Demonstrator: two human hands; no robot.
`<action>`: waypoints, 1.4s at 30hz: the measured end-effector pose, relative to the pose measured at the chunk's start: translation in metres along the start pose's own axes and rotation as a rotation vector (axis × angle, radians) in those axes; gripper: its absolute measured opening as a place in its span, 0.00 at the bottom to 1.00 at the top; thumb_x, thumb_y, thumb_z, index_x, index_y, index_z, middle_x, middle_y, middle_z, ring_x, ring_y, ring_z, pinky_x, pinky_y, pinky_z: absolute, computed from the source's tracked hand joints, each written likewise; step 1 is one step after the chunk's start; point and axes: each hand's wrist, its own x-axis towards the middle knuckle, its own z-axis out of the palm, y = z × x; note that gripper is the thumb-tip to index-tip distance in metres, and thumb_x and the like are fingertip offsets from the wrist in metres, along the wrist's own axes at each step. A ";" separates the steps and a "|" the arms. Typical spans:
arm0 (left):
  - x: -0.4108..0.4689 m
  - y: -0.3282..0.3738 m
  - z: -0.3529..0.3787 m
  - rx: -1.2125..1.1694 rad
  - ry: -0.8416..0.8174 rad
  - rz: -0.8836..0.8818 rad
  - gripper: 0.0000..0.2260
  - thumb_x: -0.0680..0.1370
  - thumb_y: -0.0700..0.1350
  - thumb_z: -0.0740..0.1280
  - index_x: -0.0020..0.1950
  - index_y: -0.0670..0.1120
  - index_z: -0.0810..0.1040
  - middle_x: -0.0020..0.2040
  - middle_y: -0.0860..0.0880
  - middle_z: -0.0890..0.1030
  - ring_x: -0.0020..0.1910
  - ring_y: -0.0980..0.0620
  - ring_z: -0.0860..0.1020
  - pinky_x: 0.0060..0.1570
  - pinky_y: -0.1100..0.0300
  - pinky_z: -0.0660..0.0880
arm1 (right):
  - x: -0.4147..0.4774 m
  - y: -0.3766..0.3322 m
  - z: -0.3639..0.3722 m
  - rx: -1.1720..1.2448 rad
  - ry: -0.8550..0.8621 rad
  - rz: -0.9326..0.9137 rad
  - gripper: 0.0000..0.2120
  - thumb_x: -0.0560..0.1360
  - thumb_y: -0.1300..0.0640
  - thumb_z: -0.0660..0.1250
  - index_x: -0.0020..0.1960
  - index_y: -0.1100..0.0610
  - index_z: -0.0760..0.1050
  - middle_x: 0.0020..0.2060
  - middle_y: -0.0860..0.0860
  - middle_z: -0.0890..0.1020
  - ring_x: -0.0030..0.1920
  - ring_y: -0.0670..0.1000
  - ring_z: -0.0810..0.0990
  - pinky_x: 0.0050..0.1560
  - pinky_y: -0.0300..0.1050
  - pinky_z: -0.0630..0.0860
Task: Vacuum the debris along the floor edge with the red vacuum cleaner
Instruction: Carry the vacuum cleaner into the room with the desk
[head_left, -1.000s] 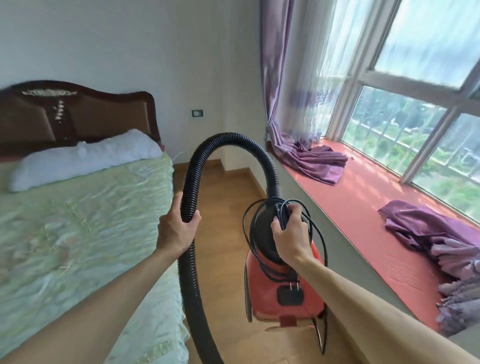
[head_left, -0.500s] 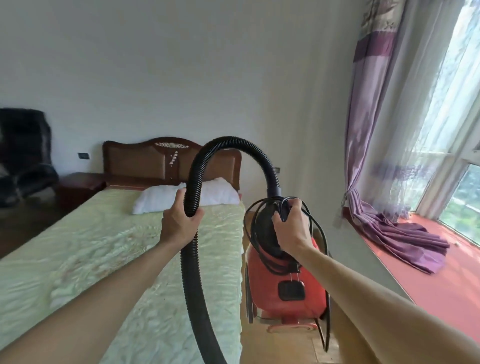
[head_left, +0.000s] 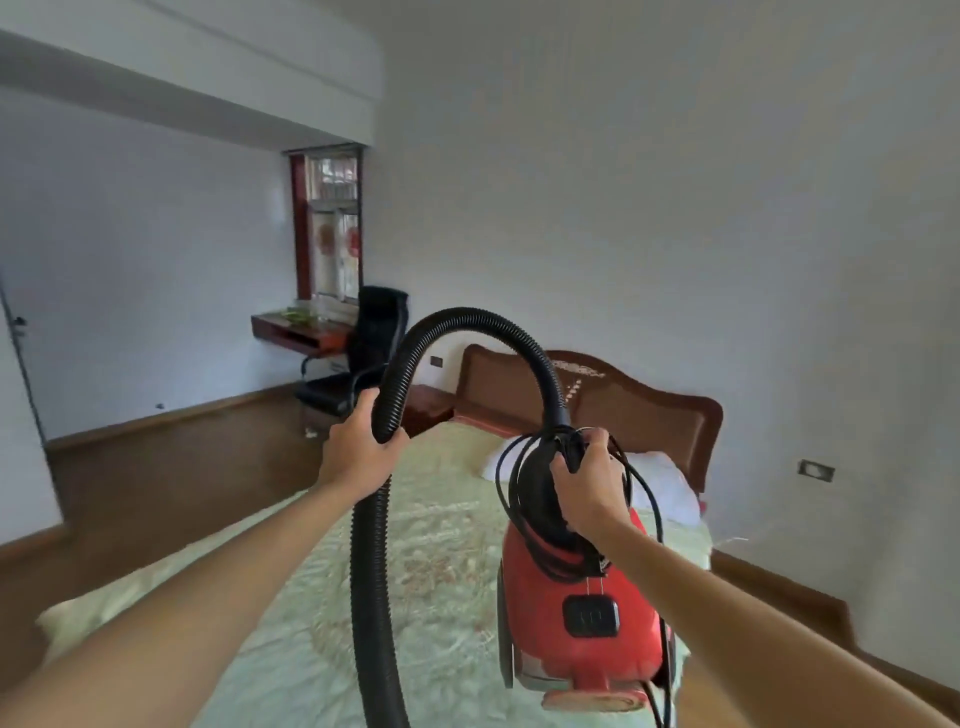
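Observation:
The red vacuum cleaner (head_left: 582, 618) hangs in the air in front of me, over the bed. My right hand (head_left: 589, 486) grips its black top handle together with loops of black power cord (head_left: 506, 488). A black ribbed hose (head_left: 374, 545) arches up from the vacuum's top and drops down out of the bottom of the view. My left hand (head_left: 358, 447) grips that hose on its left side, just below the arch. The hose's nozzle end is out of view.
A bed (head_left: 291, 623) with a pale green cover, a white pillow (head_left: 670, 486) and a dark wooden headboard (head_left: 639, 410) fills the lower middle. A black office chair (head_left: 363, 353) and wall-mounted desk (head_left: 296, 332) stand beyond. Brown wooden floor (head_left: 171, 473) and skirting run along the walls.
My view has swung left, away from the window and purple curtains, toward the bed and the far wall. Both hands keep their grips and the vacuum travels with them.

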 end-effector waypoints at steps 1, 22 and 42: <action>-0.001 -0.010 -0.015 0.000 0.024 -0.017 0.23 0.78 0.47 0.70 0.70 0.52 0.67 0.42 0.55 0.78 0.36 0.53 0.79 0.33 0.58 0.75 | 0.000 -0.010 0.013 0.010 -0.033 -0.021 0.11 0.79 0.53 0.63 0.58 0.51 0.63 0.42 0.54 0.75 0.38 0.56 0.80 0.35 0.61 0.82; -0.070 -0.191 -0.380 0.309 0.453 -0.289 0.21 0.79 0.46 0.69 0.70 0.48 0.67 0.46 0.47 0.78 0.35 0.51 0.78 0.28 0.66 0.72 | -0.121 -0.285 0.323 0.273 -0.524 -0.313 0.10 0.80 0.53 0.62 0.58 0.53 0.62 0.44 0.57 0.78 0.38 0.57 0.81 0.28 0.55 0.82; -0.010 -0.340 -0.535 0.380 0.567 -0.387 0.22 0.79 0.46 0.69 0.71 0.49 0.67 0.44 0.46 0.78 0.34 0.52 0.78 0.27 0.66 0.71 | -0.128 -0.441 0.540 0.375 -0.674 -0.421 0.13 0.80 0.54 0.63 0.61 0.55 0.62 0.42 0.56 0.77 0.34 0.56 0.81 0.19 0.43 0.75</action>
